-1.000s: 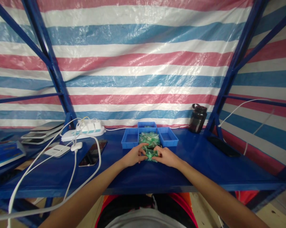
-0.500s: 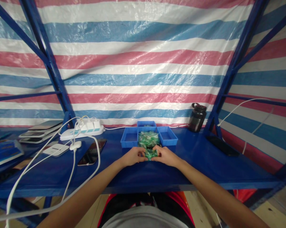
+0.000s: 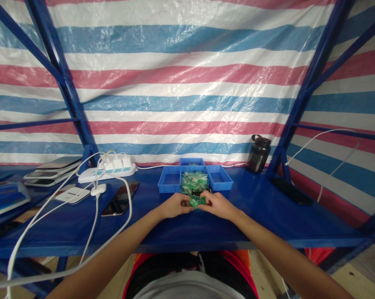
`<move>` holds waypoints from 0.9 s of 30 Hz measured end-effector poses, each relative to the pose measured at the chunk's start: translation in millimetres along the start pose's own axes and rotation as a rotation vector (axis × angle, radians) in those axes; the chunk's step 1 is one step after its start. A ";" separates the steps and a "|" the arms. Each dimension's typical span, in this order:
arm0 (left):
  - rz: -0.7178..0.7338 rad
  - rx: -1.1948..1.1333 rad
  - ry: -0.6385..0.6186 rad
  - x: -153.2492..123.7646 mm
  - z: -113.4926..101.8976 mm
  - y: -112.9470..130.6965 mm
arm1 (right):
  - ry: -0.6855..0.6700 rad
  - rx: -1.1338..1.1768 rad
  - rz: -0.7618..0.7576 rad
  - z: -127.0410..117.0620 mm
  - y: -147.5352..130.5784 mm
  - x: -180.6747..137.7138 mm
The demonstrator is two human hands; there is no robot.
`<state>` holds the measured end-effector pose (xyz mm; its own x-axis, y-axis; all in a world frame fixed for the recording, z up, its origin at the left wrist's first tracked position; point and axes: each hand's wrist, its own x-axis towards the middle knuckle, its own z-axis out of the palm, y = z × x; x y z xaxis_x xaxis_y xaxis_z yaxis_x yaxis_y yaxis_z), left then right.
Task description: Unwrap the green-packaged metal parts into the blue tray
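Observation:
Between my two hands is a small shiny green packet, just above the front of the blue table. My left hand pinches its left end with thumb and fingers. At the opposite end, my right hand grips it in the same way. Right behind the hands lies a heap of similar green and clear pieces; what holds the heap is mostly hidden. A blue tray stands to the left of the heap, another blue tray to the right, and a third blue tray behind.
On the left are a white power strip with cables, a dark phone, a white square device and stacked tablets. A dark bottle and a black flat object stand on the right. Blue posts frame the table.
Both hands keep hold of the green packet in nearly the same place. The packet's shape has shifted slightly between the fingers.

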<state>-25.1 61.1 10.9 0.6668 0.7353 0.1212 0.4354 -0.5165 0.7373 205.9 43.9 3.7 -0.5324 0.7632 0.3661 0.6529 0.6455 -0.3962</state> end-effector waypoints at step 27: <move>0.093 0.021 0.051 -0.7 2.3 1.2 | 0.012 -0.054 -0.062 0.9 -6.3 -0.6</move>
<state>-23.7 58.9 10.2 0.6733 0.7051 0.2224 0.3861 -0.5918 0.7076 201.7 39.4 5.2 -0.5666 0.7213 0.3984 0.6470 0.6888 -0.3270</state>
